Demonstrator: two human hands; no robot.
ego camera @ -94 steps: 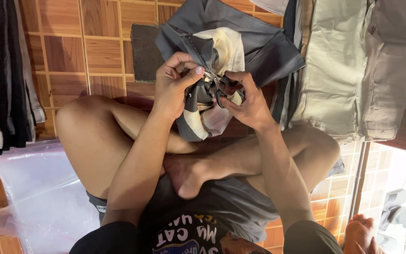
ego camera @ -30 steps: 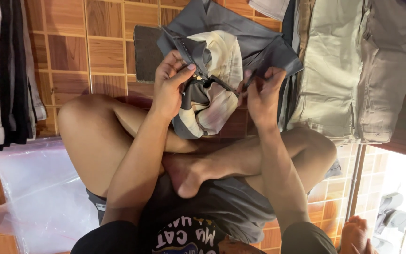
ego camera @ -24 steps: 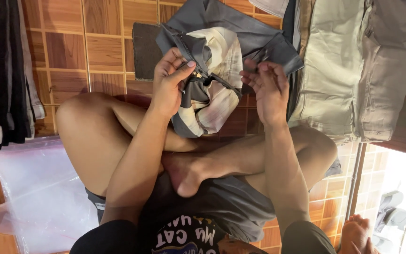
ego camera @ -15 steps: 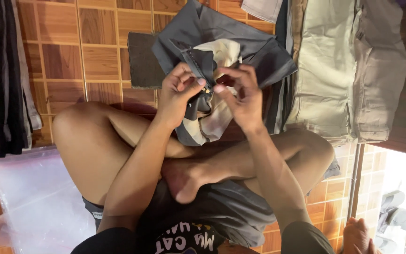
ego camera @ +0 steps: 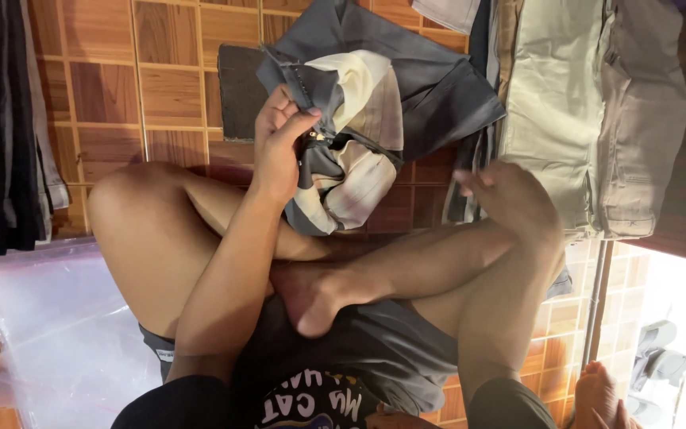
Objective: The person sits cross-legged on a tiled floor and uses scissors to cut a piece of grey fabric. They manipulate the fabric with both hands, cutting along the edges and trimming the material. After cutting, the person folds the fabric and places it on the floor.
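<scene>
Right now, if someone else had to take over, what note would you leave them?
Left hand: fingers pinch the dark grey trousers with pale pocket lining at the waistband, turned partly inside out over the wooden-tile floor.
Right hand: off the cloth, empty, above the knee.
Beside it: folded beige trousers.
Done: lining pulled out. Left: trousers not yet folded.

A: Left hand (ego camera: 283,151)?
B: Raised off the crossed legs, forearm extended, fingers pinched closed.
A: Right hand (ego camera: 510,199)?
B: Lowered onto the right knee, blurred; grip cannot be determined.
</scene>
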